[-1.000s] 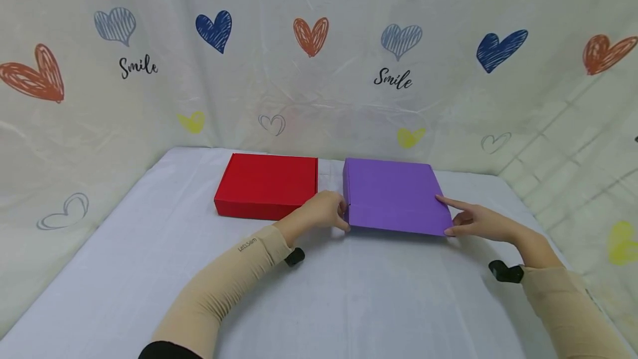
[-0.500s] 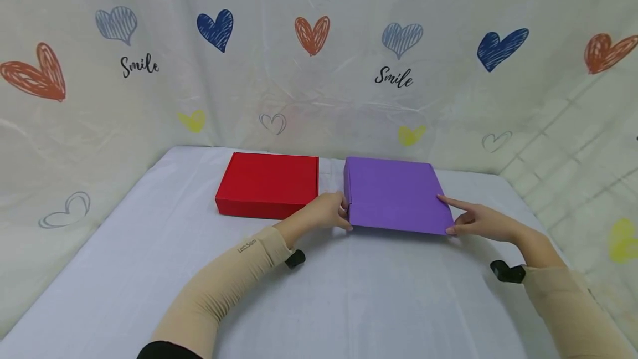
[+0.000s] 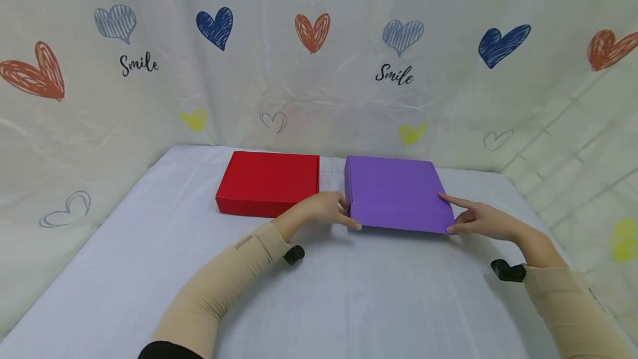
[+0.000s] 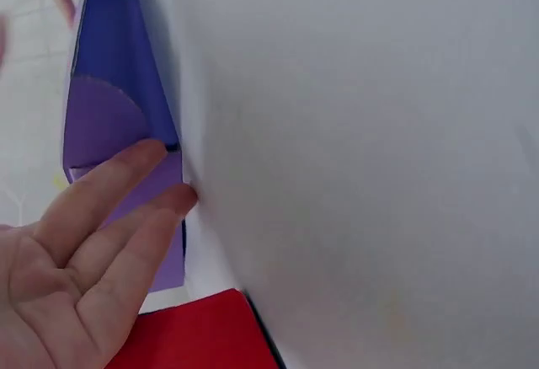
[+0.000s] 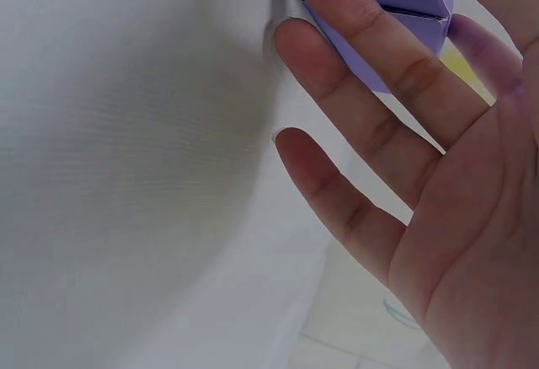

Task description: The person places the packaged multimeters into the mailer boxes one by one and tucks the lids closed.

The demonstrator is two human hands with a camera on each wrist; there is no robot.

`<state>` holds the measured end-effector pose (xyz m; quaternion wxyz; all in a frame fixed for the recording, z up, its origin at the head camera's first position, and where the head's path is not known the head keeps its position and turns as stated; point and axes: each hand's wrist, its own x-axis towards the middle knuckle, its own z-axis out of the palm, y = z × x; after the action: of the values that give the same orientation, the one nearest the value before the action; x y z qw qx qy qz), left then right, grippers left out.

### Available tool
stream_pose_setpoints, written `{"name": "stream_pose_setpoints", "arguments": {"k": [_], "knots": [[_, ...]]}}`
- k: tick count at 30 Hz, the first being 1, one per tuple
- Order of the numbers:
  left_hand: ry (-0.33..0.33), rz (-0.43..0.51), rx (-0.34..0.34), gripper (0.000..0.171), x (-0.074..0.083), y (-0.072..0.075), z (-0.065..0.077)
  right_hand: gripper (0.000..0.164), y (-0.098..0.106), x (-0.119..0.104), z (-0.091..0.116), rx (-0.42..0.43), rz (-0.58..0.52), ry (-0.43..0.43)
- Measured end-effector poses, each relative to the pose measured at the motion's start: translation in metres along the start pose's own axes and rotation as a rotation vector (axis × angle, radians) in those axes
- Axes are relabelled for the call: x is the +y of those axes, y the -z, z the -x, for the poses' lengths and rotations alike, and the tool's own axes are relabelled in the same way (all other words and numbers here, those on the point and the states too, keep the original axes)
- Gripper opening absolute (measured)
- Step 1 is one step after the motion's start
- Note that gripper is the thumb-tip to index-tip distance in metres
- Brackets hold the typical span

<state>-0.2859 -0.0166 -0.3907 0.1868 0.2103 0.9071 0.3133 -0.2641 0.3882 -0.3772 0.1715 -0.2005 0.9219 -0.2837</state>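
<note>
A flat purple cardboard box [image 3: 394, 193] lies at the back right of the table, its front lid edge jutting out. In the left wrist view the box's front [image 4: 126, 57] gapes, with a dark blue-purple inside and a rounded side flap [image 4: 105, 120]. My left hand [image 3: 324, 209] touches the front left corner, thumb at the lid's front edge and fairly straight fingers against the side. At the right edge, my right hand [image 3: 480, 220] has its index finger on the lid and its thumb at the front corner. Its other fingers [image 5: 370, 133] extend loosely beside the box.
A red cardboard box [image 3: 271, 181] sits just left of the purple one, a narrow gap between them. White cloth covers the table [image 3: 389, 298]. A pale curtain [image 3: 319, 87] printed with hearts hangs behind. Black wrist cameras [image 3: 507, 271] sit under both wrists.
My left thumb has slid a little to the right along the lid's front edge. The right hand and both boxes have stayed almost in place; the view has shifted slightly.
</note>
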Motion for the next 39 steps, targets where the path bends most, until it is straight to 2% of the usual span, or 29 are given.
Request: {"name": "stream_pose_setpoints", "arguments": {"k": [2,8,12,15,19,21,24,27,31,39], "knots": [[-0.002,0.006,0.019,0.059,-0.001,0.001,-0.001,0.091,0.000,0.001,0.000,0.007,0.004,-0.009],[-0.011,0.044,0.086,0.038,-0.001,-0.004,-0.003,0.093,-0.002,0.003,-0.002,0.010,-0.034,-0.008],[0.007,0.021,0.122,0.037,0.002,-0.007,-0.005,0.095,-0.003,0.003,-0.003,0.007,-0.060,-0.007],[0.030,0.008,0.145,0.048,0.004,-0.008,-0.006,0.098,-0.003,0.003,-0.004,0.009,-0.064,-0.003],[0.038,-0.015,0.156,0.079,0.007,-0.010,-0.007,0.101,-0.004,0.003,-0.006,0.015,-0.052,0.005],[0.026,-0.023,0.138,0.094,0.008,-0.011,-0.007,0.103,-0.005,0.002,-0.007,0.015,-0.042,0.002],[0.000,-0.012,0.074,0.109,0.008,-0.014,-0.007,0.104,-0.006,-0.001,-0.009,0.014,-0.022,-0.009],[-0.025,0.049,0.011,0.114,0.007,-0.017,-0.010,0.105,-0.007,-0.004,-0.010,0.022,0.012,-0.022],[-0.052,0.091,-0.024,0.113,0.006,-0.019,-0.016,0.107,-0.007,-0.003,-0.013,0.043,0.080,-0.016],[-0.020,0.046,-0.023,0.121,0.008,-0.018,-0.030,0.117,-0.008,0.001,-0.023,0.061,0.121,-0.011]]}}
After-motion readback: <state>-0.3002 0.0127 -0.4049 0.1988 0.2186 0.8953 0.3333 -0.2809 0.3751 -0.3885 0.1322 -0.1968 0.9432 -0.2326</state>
